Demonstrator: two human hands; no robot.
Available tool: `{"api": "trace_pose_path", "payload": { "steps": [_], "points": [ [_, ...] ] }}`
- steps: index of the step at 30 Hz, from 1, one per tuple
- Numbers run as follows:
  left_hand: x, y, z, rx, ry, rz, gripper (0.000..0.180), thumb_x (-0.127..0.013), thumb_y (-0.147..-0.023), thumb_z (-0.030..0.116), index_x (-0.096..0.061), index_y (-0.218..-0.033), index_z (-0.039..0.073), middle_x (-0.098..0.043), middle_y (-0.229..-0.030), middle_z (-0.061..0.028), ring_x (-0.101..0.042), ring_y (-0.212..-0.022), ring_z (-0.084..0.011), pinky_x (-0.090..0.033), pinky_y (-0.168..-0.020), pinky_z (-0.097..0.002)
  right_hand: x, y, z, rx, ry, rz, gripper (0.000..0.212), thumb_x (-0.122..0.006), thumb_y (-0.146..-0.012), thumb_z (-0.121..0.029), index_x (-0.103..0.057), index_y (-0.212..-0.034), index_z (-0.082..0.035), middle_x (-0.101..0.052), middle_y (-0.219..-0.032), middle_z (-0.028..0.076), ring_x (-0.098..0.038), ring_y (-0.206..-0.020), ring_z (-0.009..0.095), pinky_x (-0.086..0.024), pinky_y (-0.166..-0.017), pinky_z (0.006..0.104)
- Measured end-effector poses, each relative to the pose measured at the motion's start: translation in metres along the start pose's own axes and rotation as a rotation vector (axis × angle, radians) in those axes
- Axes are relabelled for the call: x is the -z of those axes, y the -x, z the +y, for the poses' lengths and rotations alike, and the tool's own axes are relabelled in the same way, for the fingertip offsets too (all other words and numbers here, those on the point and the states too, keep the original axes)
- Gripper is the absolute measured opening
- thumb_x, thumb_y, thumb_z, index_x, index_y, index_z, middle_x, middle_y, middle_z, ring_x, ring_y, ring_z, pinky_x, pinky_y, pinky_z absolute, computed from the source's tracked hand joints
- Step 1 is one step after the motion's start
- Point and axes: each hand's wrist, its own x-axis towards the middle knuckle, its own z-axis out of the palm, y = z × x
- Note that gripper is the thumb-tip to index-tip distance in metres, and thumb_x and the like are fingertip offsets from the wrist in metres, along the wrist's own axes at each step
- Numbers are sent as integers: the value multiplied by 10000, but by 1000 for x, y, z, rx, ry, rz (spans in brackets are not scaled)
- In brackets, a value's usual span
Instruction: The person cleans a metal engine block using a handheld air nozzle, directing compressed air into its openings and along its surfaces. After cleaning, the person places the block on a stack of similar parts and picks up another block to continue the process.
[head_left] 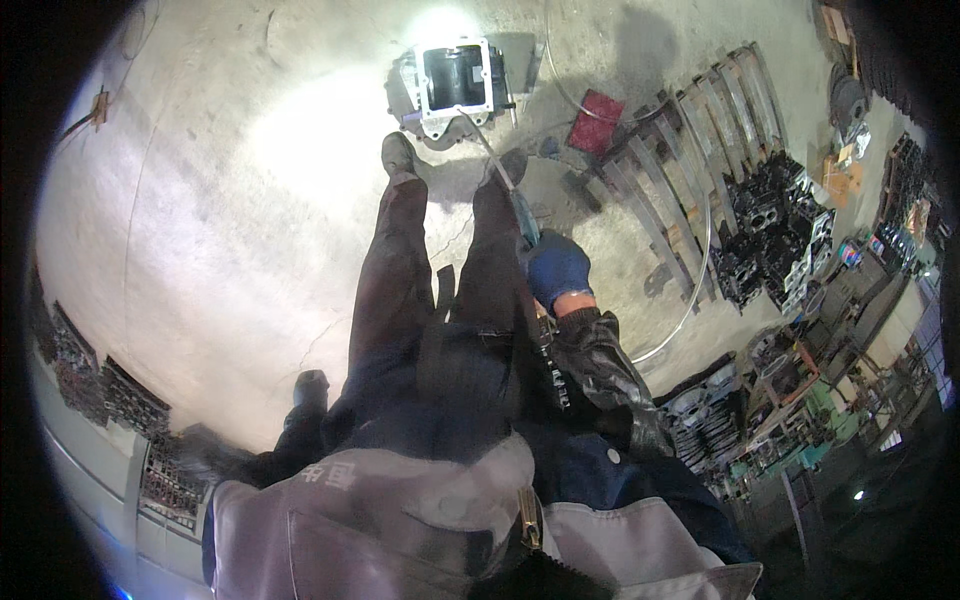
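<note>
I see the pale floor (220, 200) spread wide at left of the metal case (456, 82); at right, the metal bars (648, 218) narrow the room. The right hand (556, 270), in blue glove, is clamped on a long thin rod (497, 163), its tip at the case's near edge. The left hand (311, 388) hangs low; its fingers I cannot tell. The case's squarish rim is light, the hollow dark.

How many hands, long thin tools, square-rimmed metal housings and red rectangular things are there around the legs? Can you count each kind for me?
Hands: 2 (left hand, right hand)
Long thin tool: 1
Square-rimmed metal housing: 1
Red rectangular thing: 1
Total: 5
</note>
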Motion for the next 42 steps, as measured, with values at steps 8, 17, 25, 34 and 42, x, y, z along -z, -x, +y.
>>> {"api": "trace_pose_path", "payload": {
  "steps": [8,17,25,34,42],
  "points": [
    [-18,-2,15,501,146,33,309,-537,-906,286,-667,-716,80,-626,-588,-69,-567,-496,-190,-444,-488,-386,2,0,-9,-14,53,2,477,-572,-967,-493,-756,-1044,-60,-744,-987,247,-708,-974,450,-557,-856,524],
    [-20,-7,-33,19,152,31,259,-569,-928,267,-666,-769,88,-613,-616,-60,-527,-483,-158,-422,-458,-350,4,2,-11,-22,-44,-23,479,-585,-962,-499,-767,-1055,-66,-742,-998,252,-708,-979,456,-562,-854,518],
    [10,-7,35,556,362,70,198,-589,-945,253,-643,-871,77,-624,-666,-55,-518,-492,-143,-409,-452,-320,6,-3,21,-121,-45,27,518,-562,-967,-517,-769,-1051,-50,-759,-1019,226,-728,-1000,441,-571,-890,515],
    [13,-12,26,388,216,31,184,-573,-931,223,-653,-876,67,-627,-667,-59,-518,-498,-144,-423,-467,-316,7,10,31,-138,-107,20,478,-581,-961,-493,-767,-1060,-64,-751,-1021,239,-726,-992,440,-570,-880,519],
    [18,-13,25,438,357,-16,192,-592,-934,239,-662,-879,69,-626,-658,-46,-537,-499,-154,-426,-463,-327,3,2,37,-93,-119,18,467,-587,-971,-495,-768,-1047,-72,-746,-996,241,-713,-977,445,-564,-844,515]
  ]
}}
